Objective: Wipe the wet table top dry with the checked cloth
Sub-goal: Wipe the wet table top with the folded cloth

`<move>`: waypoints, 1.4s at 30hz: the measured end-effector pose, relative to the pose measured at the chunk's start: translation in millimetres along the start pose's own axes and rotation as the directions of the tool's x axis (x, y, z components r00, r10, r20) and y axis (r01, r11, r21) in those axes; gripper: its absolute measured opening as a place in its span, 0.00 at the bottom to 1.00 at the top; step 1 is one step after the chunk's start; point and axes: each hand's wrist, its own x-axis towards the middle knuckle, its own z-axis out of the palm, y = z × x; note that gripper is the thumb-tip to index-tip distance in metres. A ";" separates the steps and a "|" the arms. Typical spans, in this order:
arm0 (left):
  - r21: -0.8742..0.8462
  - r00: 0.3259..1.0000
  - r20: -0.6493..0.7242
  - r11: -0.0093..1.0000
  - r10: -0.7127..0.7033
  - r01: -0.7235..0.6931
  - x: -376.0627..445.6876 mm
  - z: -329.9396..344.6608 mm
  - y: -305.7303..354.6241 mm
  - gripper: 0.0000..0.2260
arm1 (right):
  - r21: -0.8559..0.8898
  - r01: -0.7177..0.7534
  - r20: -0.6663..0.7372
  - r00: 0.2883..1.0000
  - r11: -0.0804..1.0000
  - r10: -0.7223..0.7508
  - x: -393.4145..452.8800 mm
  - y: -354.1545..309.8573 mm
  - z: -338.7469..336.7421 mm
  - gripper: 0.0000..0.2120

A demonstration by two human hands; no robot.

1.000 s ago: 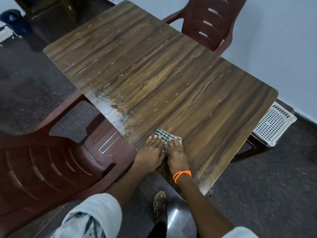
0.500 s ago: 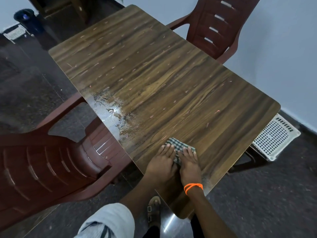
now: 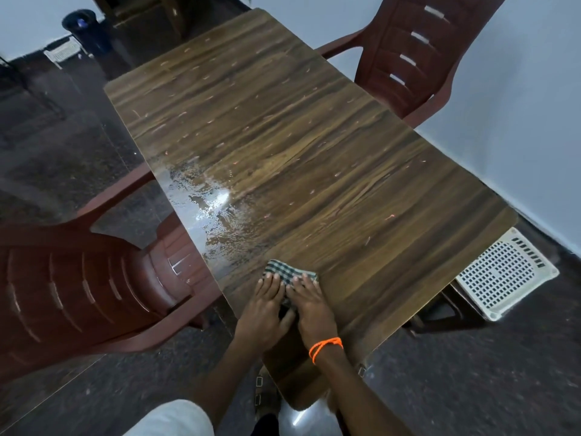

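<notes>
The wood-grain table top (image 3: pixel 314 146) fills the middle of the view. A folded green-and-white checked cloth (image 3: pixel 284 272) lies near its front edge. My left hand (image 3: pixel 267 306) and my right hand (image 3: pixel 312 306) lie side by side on the cloth with straight fingers, pressing it flat; most of the cloth is hidden under them. A shiny patch of water (image 3: pixel 213 212) spreads along the table's left edge, just beyond and left of the cloth.
A maroon plastic chair (image 3: pixel 78 278) stands against the table's left side, and another maroon chair (image 3: pixel 418 55) stands at the far right by the wall. A white perforated stool top (image 3: pixel 506 272) pokes out under the right corner. A dark bin (image 3: pixel 85 26) stands far left.
Both hands have pushed the cloth forward from the table's front edge, closer to the water patch. The view has shifted with my head.
</notes>
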 end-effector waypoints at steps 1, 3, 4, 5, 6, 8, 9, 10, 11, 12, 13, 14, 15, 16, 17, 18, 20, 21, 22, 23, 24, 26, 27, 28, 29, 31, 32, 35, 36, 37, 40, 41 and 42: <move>0.000 1.000 0.004 1.000 0.018 -0.018 1.4 2.1 6.8 0.33 | -0.007 0.002 -0.010 1.000 1.000 -0.002 -5.0 5.2 -6.9 0.21; 0.005 0.998 -0.011 0.998 0.062 -0.062 14.5 4.8 28.5 0.31 | -0.041 -0.013 -0.010 1.000 0.999 0.012 -10.3 24.3 -28.6 0.22; 0.015 0.996 -0.014 0.996 0.084 -0.084 24.2 5.3 37.1 0.31 | -0.067 -0.027 -0.014 1.000 0.997 0.026 -9.7 32.7 -38.7 0.22; 0.022 0.995 -0.015 0.995 0.100 -0.099 35.9 5.1 46.5 0.30 | -0.088 -0.044 -0.022 0.999 0.995 0.042 -6.1 42.3 -48.7 0.23; 0.030 0.995 -0.016 0.994 0.102 -0.102 48.1 4.7 54.5 0.30 | -0.098 -0.068 -0.028 0.997 0.993 0.066 0.4 50.3 -58.0 0.23; 0.050 0.997 -0.012 0.996 0.080 -0.079 71.2 1.9 63.9 0.30 | -0.094 -0.110 -0.027 0.994 0.989 0.108 20.2 61.7 -70.1 0.23; 0.060 0.998 -0.010 0.996 0.060 -0.060 79.8 -0.6 64.5 0.30 | -0.085 -0.111 -0.023 0.994 0.990 0.109 31.5 64.5 -71.8 0.23; 0.067 0.999 -0.015 0.997 0.040 -0.039 86.8 -3.4 64.0 0.29 | -0.078 -0.107 -0.008 0.994 0.991 0.107 42.4 66.9 -71.8 0.22; 0.076 0.999 -0.026 0.997 0.020 -0.018 91.3 -6.8 61.6 0.28 | -0.081 -0.093 0.013 0.995 0.992 0.095 51.9 68.1 -70.2 0.22; 0.086 0.999 -0.036 0.996 0.002 0.002 94.3 -10.0 57.6 0.28 | -0.087 -0.074 0.042 0.996 0.993 0.077 60.1 68.1 -67.8 0.22; 0.091 0.999 -0.043 0.996 -0.012 0.016 94.8 -13.3 52.1 0.28 | -0.097 -0.047 0.064 0.997 0.994 0.053 66.2 66.3 -64.4 0.22; 0.089 0.999 -0.043 0.996 -0.025 0.029 93.3 -16.9 44.9 0.28 | -0.101 -0.029 0.084 0.996 0.994 0.037 71.0 61.3 -61.0 0.22; 0.085 0.998 -0.034 0.995 -0.043 0.046 90.0 -18.5 38.9 0.28 | -0.097 -0.011 0.095 0.995 0.995 0.021 73.4 57.0 -57.1 0.22; 0.080 0.998 -0.025 0.995 -0.060 0.062 84.9 -18.4 34.3 0.28 | -0.088 0.002 0.106 0.994 0.996 0.007 73.2 53.3 -52.9 0.22; 0.081 0.997 -0.023 0.994 -0.075 0.077 78.3 -17.5 32.3 0.28 | -0.077 0.016 0.111 0.994 0.997 -0.007 69.8 49.9 -48.6 0.22; 0.089 0.996 -0.031 0.992 -0.085 0.087 69.9 -15.7 33.1 0.29 | -0.059 0.022 0.116 0.993 0.998 -0.015 63.8 46.8 -44.9 0.21; 0.089 0.995 -0.034 0.991 -0.094 0.096 52.4 -8.9 41.1 0.31 | -0.018 0.040 0.112 0.993 0.999 -0.037 45.5 43.7 -42.2 0.21; 0.076 0.996 -0.031 0.993 -0.086 0.088 45.8 -4.2 47.4 0.32 | -0.002 0.048 0.099 0.994 0.999 -0.048 35.4 45.0 -44.1 0.21; 0.061 0.997 -0.030 0.995 -0.074 0.076 41.8 0.3 53.9 0.32 | 0.009 0.053 0.083 0.995 0.999 -0.053 26.2 47.3 -48.1 0.21; 0.045 0.998 -0.027 0.997 -0.063 0.064 40.0 3.9 60.5 0.32 | 0.007 0.051 0.065 0.997 0.999 -0.051 18.3 50.8 -53.3 0.21; 0.034 0.999 -0.014 0.998 -0.053 0.053 40.1 6.7 67.1 0.32 | 0.000 0.041 0.050 0.998 0.999 -0.041 11.7 55.6 -58.9 0.22; 0.033 0.999 0.028 0.999 -0.036 0.035 47.1 7.8 80.5 0.32 | -0.013 0.014 0.018 1.000 1.000 -0.013 3.6 68.3 -70.7 0.23; 0.045 0.999 0.040 0.999 -0.027 0.025 54.0 6.3 85.9 0.31 | -0.027 0.006 -0.001 1.000 1.000 -0.006 3.3 74.9 -76.3 0.24; 0.052 0.998 0.054 0.999 -0.012 0.010 63.0 4.6 90.0 0.31 | -0.043 -0.006 -0.016 1.000 0.999 0.005 6.2 81.4 -80.8 0.25; 0.058 0.998 0.063 0.998 0.001 -0.005 72.4 2.6 94.9 0.31 | -0.055 -0.021 -0.038 0.999 0.998 0.019 9.8 87.6 -85.2 0.26; 0.077 0.998 0.066 0.997 0.021 -0.027 95.6 -2.7 97.4 0.33 | -0.048 -0.077 -0.087 0.994 0.996 0.073 26.0 95.1 -90.0 0.27; 0.084 0.997 0.066 0.996 0.025 -0.031 105.6 -6.8 97.4 0.35 | -0.039 -0.110 -0.102 0.989 0.993 0.106 36.2 96.3 -91.5 0.27; 0.127 0.999 0.049 0.992 0.008 -0.014 128.3 -18.4 85.2 0.31 | -0.030 -0.145 -0.116 0.983 0.989 0.140 66.9 93.6 -87.1 0.24; 0.139 0.999 0.050 0.990 -0.006 -0.001 131.9 -21.4 79.2 0.28 | -0.034 -0.145 -0.100 0.985 0.989 0.141 75.4 90.5 -83.5 0.24; 0.149 0.998 0.054 0.989 -0.016 0.008 134.0 -24.5 73.2 0.27 | -0.038 -0.144 -0.083 0.987 0.989 0.141 82.1 85.9 -79.9 0.24; 0.164 0.998 0.054 0.986 -0.031 0.022 129.9 -28.4 59.4 0.26 | -0.046 -0.115 -0.045 0.993 0.992 0.113 86.4 73.5 -65.6 0.24; 0.149 0.999 0.049 0.989 -0.023 0.016 125.0 -28.4 57.4 0.27 | -0.050 -0.100 -0.040 0.994 0.994 0.099 81.0 71.6 -60.8 0.23; 0.127 0.999 0.033 0.992 -0.003 -0.002 118.7 -28.3 56.9 0.28 | -0.049 -0.086 -0.040 0.996 0.995 0.084 73.5 70.4 -57.4 0.23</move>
